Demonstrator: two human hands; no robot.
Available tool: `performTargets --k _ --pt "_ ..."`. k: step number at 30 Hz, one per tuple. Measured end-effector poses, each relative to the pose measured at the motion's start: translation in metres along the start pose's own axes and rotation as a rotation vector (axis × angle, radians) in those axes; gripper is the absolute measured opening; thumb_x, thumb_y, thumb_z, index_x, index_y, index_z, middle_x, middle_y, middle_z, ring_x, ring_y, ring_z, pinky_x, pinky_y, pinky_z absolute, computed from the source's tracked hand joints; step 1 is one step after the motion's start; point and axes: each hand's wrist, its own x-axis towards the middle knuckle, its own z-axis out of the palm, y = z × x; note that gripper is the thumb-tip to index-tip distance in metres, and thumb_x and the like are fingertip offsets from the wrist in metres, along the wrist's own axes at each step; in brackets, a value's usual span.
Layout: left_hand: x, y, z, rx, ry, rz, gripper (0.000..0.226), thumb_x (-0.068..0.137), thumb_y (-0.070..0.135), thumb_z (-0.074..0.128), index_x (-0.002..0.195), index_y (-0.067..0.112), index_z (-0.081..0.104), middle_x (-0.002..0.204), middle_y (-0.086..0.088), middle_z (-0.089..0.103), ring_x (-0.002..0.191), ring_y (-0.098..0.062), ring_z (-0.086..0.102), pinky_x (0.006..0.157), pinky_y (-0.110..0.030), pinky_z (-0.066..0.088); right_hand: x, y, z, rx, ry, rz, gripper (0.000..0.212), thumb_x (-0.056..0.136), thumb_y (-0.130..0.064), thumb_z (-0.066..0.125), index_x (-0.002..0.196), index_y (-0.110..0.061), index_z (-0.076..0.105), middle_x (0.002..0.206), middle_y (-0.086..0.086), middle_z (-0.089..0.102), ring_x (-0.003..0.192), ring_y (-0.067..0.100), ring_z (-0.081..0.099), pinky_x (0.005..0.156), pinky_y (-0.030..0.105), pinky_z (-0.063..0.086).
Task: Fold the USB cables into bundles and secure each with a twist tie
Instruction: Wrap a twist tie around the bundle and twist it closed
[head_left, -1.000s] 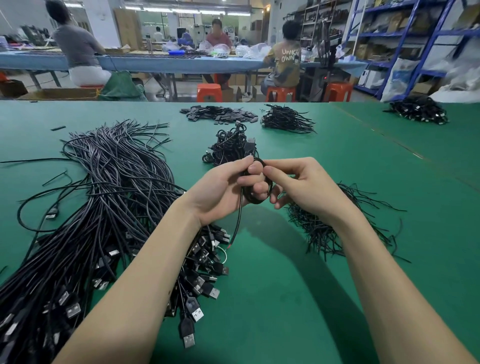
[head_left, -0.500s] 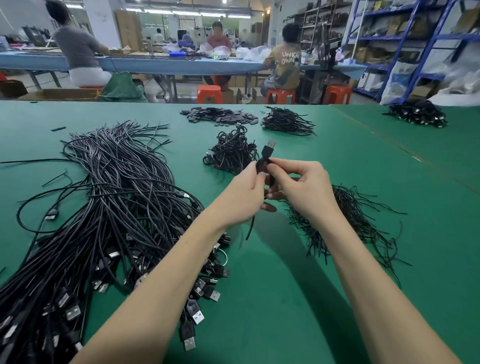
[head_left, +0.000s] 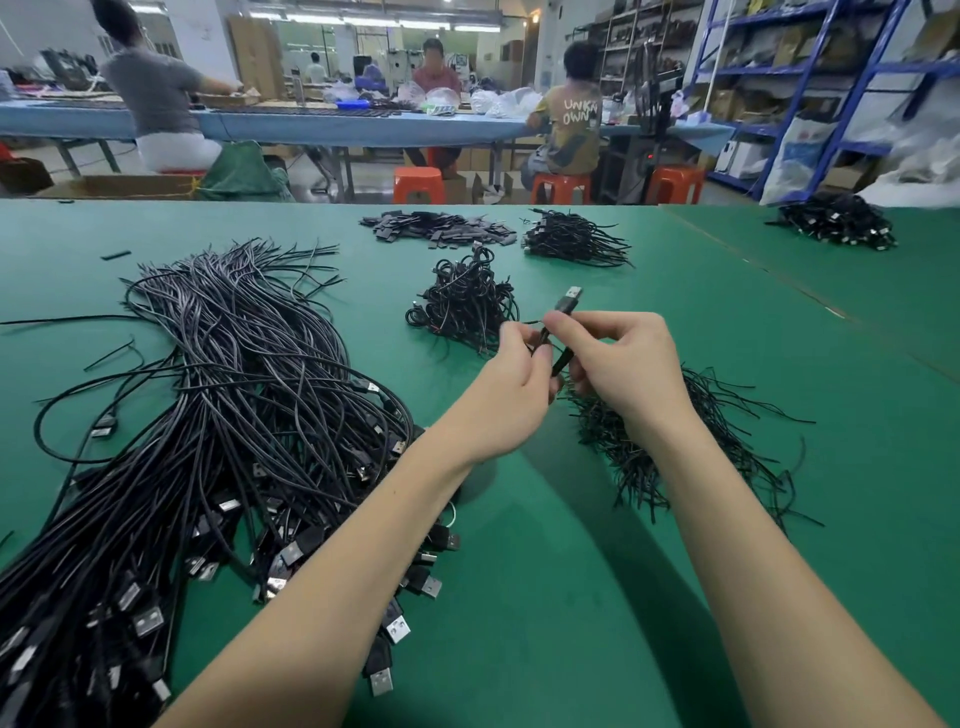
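Note:
Both hands meet above the middle of the green table (head_left: 597, 597). My right hand (head_left: 626, 366) grips a folded black USB cable bundle (head_left: 563, 312), whose silver plug sticks up past my fingers. My left hand (head_left: 511, 384) pinches the bundle from the left, apparently at a thin black tie; the tie itself is mostly hidden. A big heap of loose USB cables (head_left: 234, 415) lies at the left. Just beyond my hands sits a pile of finished bundles (head_left: 465, 301). Under my right wrist spreads a pile of black twist ties (head_left: 675, 457).
At the far edge lie a pile of small dark flat pieces (head_left: 436, 228) and another cable pile (head_left: 571, 239). One more cable heap (head_left: 836, 223) sits at the far right. People work at a blue table (head_left: 337, 124) behind, with orange stools and blue shelves.
The cable went from a round loop between my hands to a tight folded bundle with the plug pointing up. Both hands rose slightly and shifted right.

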Motion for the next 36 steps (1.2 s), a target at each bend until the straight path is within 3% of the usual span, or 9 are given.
performTargets --k 7,12,15,20,24,29,31,34,36 --pt "0.003 -0.007 0.008 -0.302 0.121 -0.073 0.016 0.108 0.016 0.031 0.093 0.02 0.031 0.076 0.001 0.051 0.057 -0.006 0.045 0.047 -0.014 0.035 0.006 0.006 -0.007 0.068 -0.015 0.15 0.03 0.093 -0.043 0.07 0.084 -0.015 0.076 0.065 -0.002 0.071 0.049 0.013 0.064 0.046 0.022 0.049" --pt "0.006 -0.012 0.0 -0.507 0.282 -0.137 0.019 0.106 0.008 0.033 0.091 0.018 0.032 0.073 -0.001 0.05 0.056 -0.009 0.04 0.044 -0.016 0.03 0.009 0.018 -0.027 -0.948 -0.174 0.207 0.032 0.078 -0.054 0.077 0.087 -0.023 0.079 0.08 0.005 0.072 0.084 0.025 0.067 0.073 0.029 0.053" --pt "0.003 -0.012 -0.001 -0.492 0.304 -0.158 0.017 0.105 0.009 0.036 0.092 0.019 0.034 0.073 0.001 0.049 0.059 -0.01 0.042 0.044 -0.016 0.03 0.0 0.023 -0.016 -1.078 -0.222 0.287 0.042 0.07 -0.047 0.084 0.103 -0.022 0.074 0.106 0.007 0.071 0.099 0.029 0.066 0.085 0.035 0.056" --pt "0.0 -0.013 -0.005 -0.445 0.298 -0.21 0.015 0.103 0.012 0.039 0.091 0.021 0.035 0.072 0.004 0.048 0.062 -0.011 0.049 0.04 -0.017 0.028 0.002 0.018 -0.016 -0.88 -0.187 0.169 0.006 0.079 -0.037 0.08 0.084 -0.033 0.079 0.093 -0.001 0.076 0.093 0.022 0.067 0.08 0.031 0.054" --pt "0.002 -0.015 -0.008 -0.468 0.305 -0.241 0.016 0.103 0.011 0.039 0.091 0.021 0.034 0.074 0.002 0.045 0.053 -0.009 0.031 0.04 -0.017 0.022 0.004 0.012 -0.018 -0.739 -0.264 0.125 0.008 0.084 -0.039 0.078 0.076 -0.038 0.076 0.084 -0.007 0.074 0.088 0.014 0.066 0.082 0.028 0.054" --pt "0.004 -0.019 -0.009 -0.529 0.319 -0.25 0.018 0.102 0.008 0.039 0.09 0.02 0.033 0.07 0.003 0.043 0.049 -0.008 0.026 0.038 -0.017 0.019 0.007 0.008 -0.021 -0.522 -0.085 0.011 0.008 0.087 -0.035 0.076 0.08 -0.033 0.079 0.07 -0.022 0.067 0.064 -0.018 0.056 0.052 0.0 0.035" --pt "0.004 -0.019 -0.009 -0.536 0.31 -0.256 0.018 0.101 0.008 0.039 0.089 0.02 0.033 0.069 0.003 0.042 0.05 -0.008 0.026 0.038 -0.017 0.019 0.006 0.003 -0.019 -0.335 -0.003 -0.057 0.008 0.086 -0.035 0.078 0.084 -0.029 0.082 0.065 -0.02 0.068 0.055 -0.013 0.055 0.056 0.002 0.038" --pt "0.004 -0.018 -0.007 -0.533 0.287 -0.258 0.019 0.102 0.009 0.04 0.088 0.02 0.033 0.069 0.001 0.043 0.048 -0.007 0.028 0.038 -0.016 0.019 -0.002 -0.009 -0.009 -0.083 -0.064 -0.113 0.007 0.085 -0.03 0.081 0.091 -0.029 0.083 0.08 -0.005 0.077 0.067 0.008 0.062 0.069 0.031 0.057" --pt "0.004 -0.017 -0.006 -0.532 0.276 -0.25 0.019 0.103 0.009 0.041 0.087 0.019 0.034 0.071 0.0 0.044 0.046 -0.006 0.03 0.037 -0.016 0.02 -0.005 -0.01 0.0 -0.071 -0.096 -0.176 0.008 0.083 -0.025 0.082 0.091 -0.028 0.083 0.085 -0.01 0.078 0.081 0.006 0.071 0.079 0.025 0.057"
